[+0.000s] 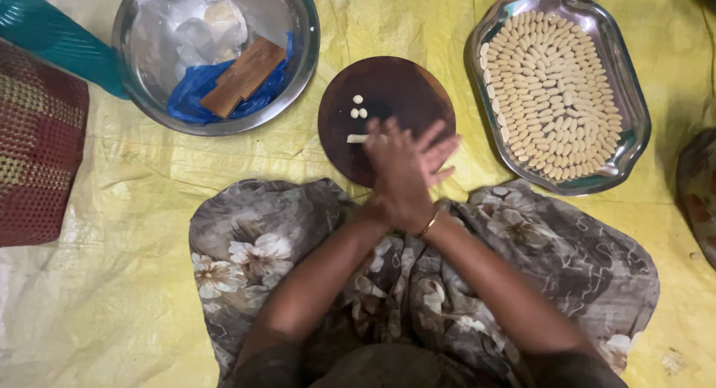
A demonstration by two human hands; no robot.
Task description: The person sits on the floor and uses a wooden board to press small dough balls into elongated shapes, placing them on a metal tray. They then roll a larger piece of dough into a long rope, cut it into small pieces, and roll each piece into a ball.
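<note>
Pretty even, warm indoor light from overhead, a bit dim toward the corners. The steel bowl (pixel 216 56) and tray (pixel 630 127) left and right of the board (pixel 386 116) throw soft glare. Hands (pixel 406 171) over the board are motion-blurred; short shadows sit under tray and bowl.

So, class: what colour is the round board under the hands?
Dark brown, the round board; the head view shows it best.

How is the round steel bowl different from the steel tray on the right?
The steel bowl is round and deep; the steel tray is oblong and shallow. The bowl holds crumpled clear plastic, a blue bag and a wooden block; the tray holds rows of small pale dough pieces. Both rest on the yellow sheet.
</note>
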